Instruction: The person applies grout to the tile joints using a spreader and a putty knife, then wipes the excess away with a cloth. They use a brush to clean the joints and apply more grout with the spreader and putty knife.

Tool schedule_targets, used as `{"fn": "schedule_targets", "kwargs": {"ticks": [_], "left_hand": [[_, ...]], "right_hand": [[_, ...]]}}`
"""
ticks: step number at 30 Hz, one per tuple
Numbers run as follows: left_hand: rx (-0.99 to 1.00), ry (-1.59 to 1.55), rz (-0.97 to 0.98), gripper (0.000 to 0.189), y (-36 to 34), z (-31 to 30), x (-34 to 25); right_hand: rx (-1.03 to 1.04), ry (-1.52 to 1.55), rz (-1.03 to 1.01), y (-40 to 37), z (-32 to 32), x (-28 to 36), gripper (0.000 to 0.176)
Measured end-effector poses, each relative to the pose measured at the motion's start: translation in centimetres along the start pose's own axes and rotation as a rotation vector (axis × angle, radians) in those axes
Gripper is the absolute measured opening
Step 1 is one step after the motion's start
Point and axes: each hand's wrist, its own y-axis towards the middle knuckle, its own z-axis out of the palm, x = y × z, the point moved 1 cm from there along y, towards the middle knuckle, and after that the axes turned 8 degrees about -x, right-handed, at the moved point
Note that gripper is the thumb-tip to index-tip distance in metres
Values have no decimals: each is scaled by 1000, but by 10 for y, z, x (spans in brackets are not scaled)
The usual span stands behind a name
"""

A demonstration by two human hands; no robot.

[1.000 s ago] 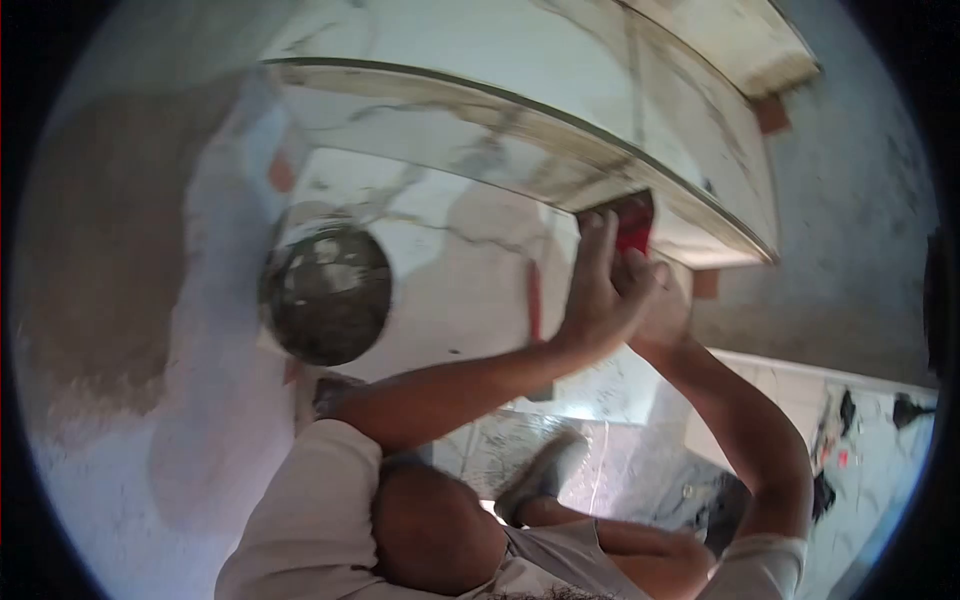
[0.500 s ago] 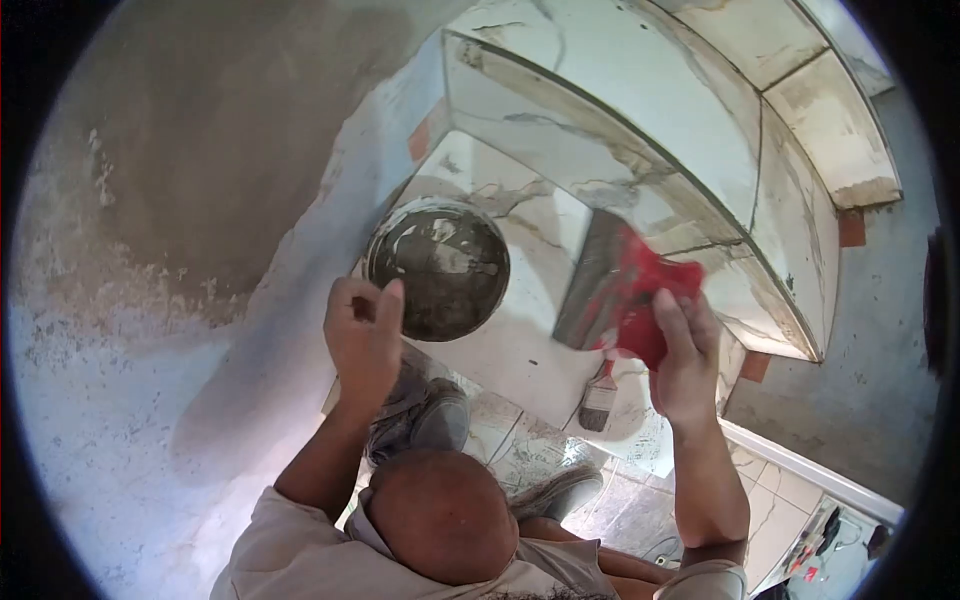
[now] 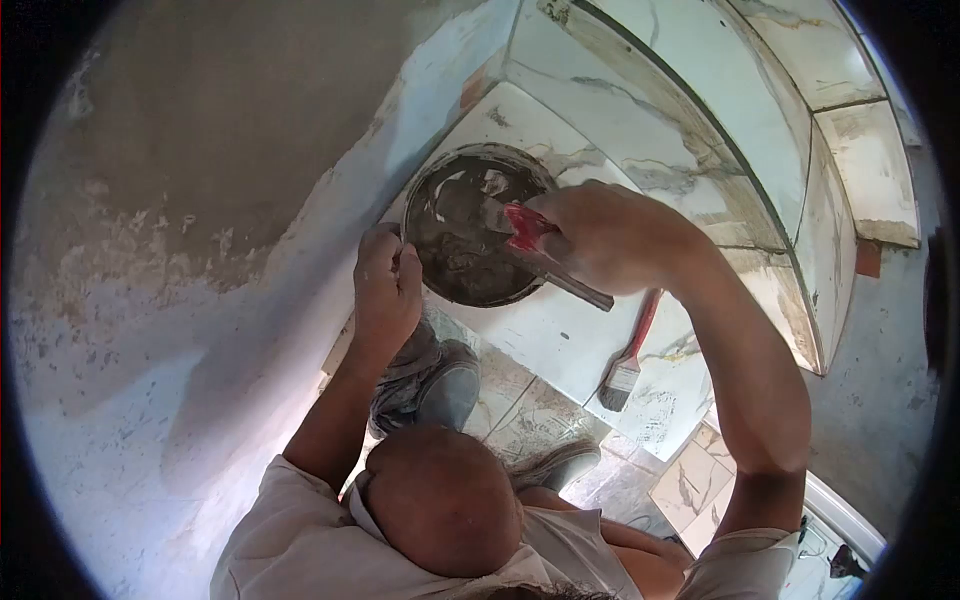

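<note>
A round bucket [image 3: 470,290] holding wet grey-brown mix stands on a marbled tile step. My left hand [image 3: 388,290] is closed at the bucket's left rim, its fingers curled over the edge. My right hand [image 3: 605,235] grips the red handle of a wide trowel [image 3: 530,228] over the bucket's right side. The trowel's metal blade slants across the right rim, and part of it is hidden by the bucket and my hand.
A red-handled paintbrush [image 3: 622,375] lies on the step [image 3: 540,340] to the right. Marbled tile risers [image 3: 640,150] rise behind. A rough plastered wall [image 3: 200,260] runs along the left. Shoes [image 3: 447,385] stand on the floor below.
My right hand has moved left with the trowel, from beside the bucket to over it. My left hand now meets the rim. The view has shifted slightly.
</note>
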Motion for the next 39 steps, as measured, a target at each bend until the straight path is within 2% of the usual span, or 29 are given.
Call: {"fn": "schedule_targets", "kwargs": {"ticks": [1, 4, 7, 9, 10, 12, 13, 15, 16, 18, 19, 20, 21, 22, 24, 25, 27, 31, 33, 34, 36, 39], "left_hand": [[5, -8, -2, 11, 2, 0, -6], [49, 18, -33, 15, 9, -3, -17], [53, 18, -108, 15, 7, -3, -7], [64, 93, 7, 18, 6, -4, -2], [67, 88, 6, 18, 5, -4, -2], [116, 5, -246, 18, -2, -7, -2], [118, 3, -243, 18, -2, -9, -7], [33, 224, 105, 15, 9, -17, -40], [40, 217, 107, 15, 18, -15, -49], [336, 147, 305, 10, 40, -1, -61], [335, 140, 307, 10, 52, 11, -61], [435, 199, 412, 10, 65, 27, -60], [532, 260, 520, 11, 75, 41, -59], [529, 256, 528, 11, 79, 53, -56], [650, 450, 561, 9, 83, 74, -54], [655, 448, 572, 9, 84, 80, -53], [835, 653, 529, 9, 86, 89, -55], [770, 603, 579, 11, 85, 90, -54], [968, 725, 544, 13, 90, 93, -61], [966, 730, 547, 13, 89, 93, -59], [774, 615, 622, 15, 86, 93, -59], [885, 710, 606, 18, 89, 91, -70]], "right_hand": [[52, -121, 19, 7, 0, 0, 21], [78, -161, 24, 19, -10, 1, 21], [49, -88, 20, 20, -27, -13, 21], [70, -103, 44, 26, -26, -14, 22], [100, -131, 12, 30, -24, -11, 22], [131, -158, -18, 36, -20, -5, 22], [119, -203, -12, 39, -18, -3, 23], [110, -238, 6, 38, -22, -8, 23], [67, -176, -4, 32, -34, -17, 23], [28, -118, -10, 12, -52, -23, 23], [-67, 20, 123, -3, -59, -23, 26], [-164, 158, 254, -17, -63, -26, 28], [-172, 153, 258, -26, -62, -35, 28], [-188, 164, 187, -33, -58, -47, 25], [-238, 143, 112, -49, -49, -59, 22], [-246, 148, 120, -59, -46, -63, 22], [-228, 231, 183, -75, -40, -67, 22], [-268, 406, 201, -91, -19, -92, 23], [-277, 437, 219, -96, -14, -96, 23], [-287, 459, 237, -97, -14, -98, 23], [-296, 460, 229, -100, -13, -100, 23], [-289, 472, 245, -104, -15, -99, 23]]}}
